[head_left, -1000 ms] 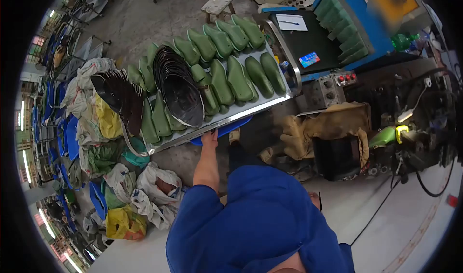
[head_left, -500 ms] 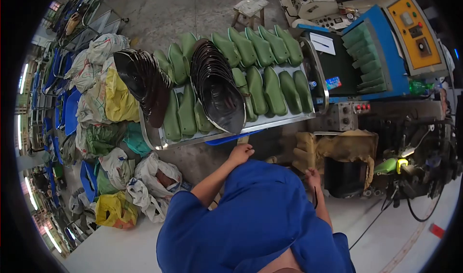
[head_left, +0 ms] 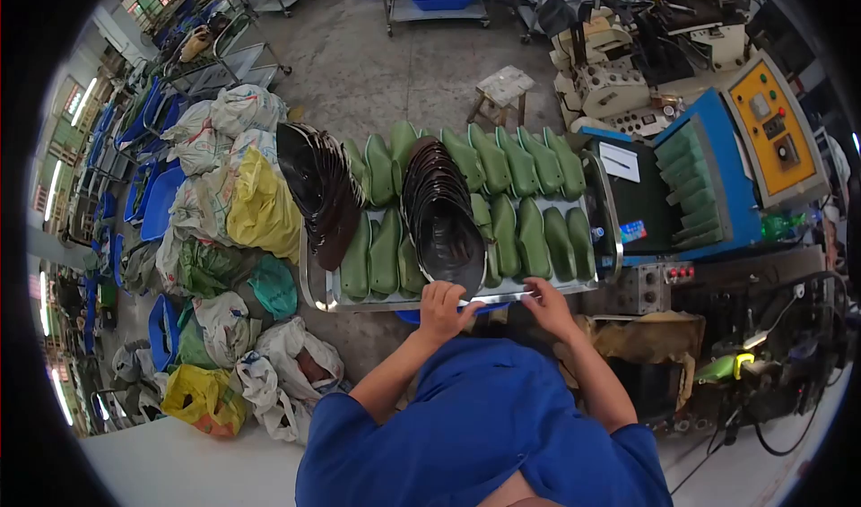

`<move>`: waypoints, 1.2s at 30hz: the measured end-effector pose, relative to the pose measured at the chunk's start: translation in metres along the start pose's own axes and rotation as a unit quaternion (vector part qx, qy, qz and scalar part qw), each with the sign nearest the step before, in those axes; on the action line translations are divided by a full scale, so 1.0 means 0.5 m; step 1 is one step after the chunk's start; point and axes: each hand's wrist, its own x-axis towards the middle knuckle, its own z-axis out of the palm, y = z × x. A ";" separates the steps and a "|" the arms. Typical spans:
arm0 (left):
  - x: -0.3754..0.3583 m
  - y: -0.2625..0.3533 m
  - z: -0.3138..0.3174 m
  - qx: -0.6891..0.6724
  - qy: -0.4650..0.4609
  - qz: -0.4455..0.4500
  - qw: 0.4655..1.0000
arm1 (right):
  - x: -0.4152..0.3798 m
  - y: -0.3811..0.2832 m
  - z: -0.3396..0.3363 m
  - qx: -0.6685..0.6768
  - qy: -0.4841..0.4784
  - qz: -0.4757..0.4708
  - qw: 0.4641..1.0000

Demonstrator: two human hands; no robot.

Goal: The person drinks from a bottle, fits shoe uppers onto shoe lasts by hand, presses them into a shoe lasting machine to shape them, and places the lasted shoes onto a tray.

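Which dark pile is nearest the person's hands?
The right pile: its front end is right by the left hand. The other pile sits at the left end of the cart.

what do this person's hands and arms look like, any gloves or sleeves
The left hand and right hand are bare, with no gloves. The forearms are uncovered too, below plain blue sleeves that end near the elbows. No markings show on the sleeves.

Green lasts (head_left: 534, 245) in rows on metal cart (head_left: 377, 307).
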 end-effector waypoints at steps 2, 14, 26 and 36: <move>0.038 0.023 -0.031 0.026 -0.043 -0.009 0.999 | 0.034 -0.081 0.015 0.001 -0.029 -0.026 0.999; 0.033 -0.034 -0.009 -0.205 -0.103 -0.340 0.912 | 0.103 -0.176 0.058 -0.273 -0.018 -0.380 0.884; 0.149 -0.124 -0.033 -0.420 0.150 -0.460 0.768 | 0.130 -0.183 0.031 -0.318 -0.044 -0.414 0.852; 0.266 -0.085 -0.137 -0.527 0.305 -0.399 0.686 | 0.143 -0.130 0.043 -0.338 -0.049 -0.413 0.844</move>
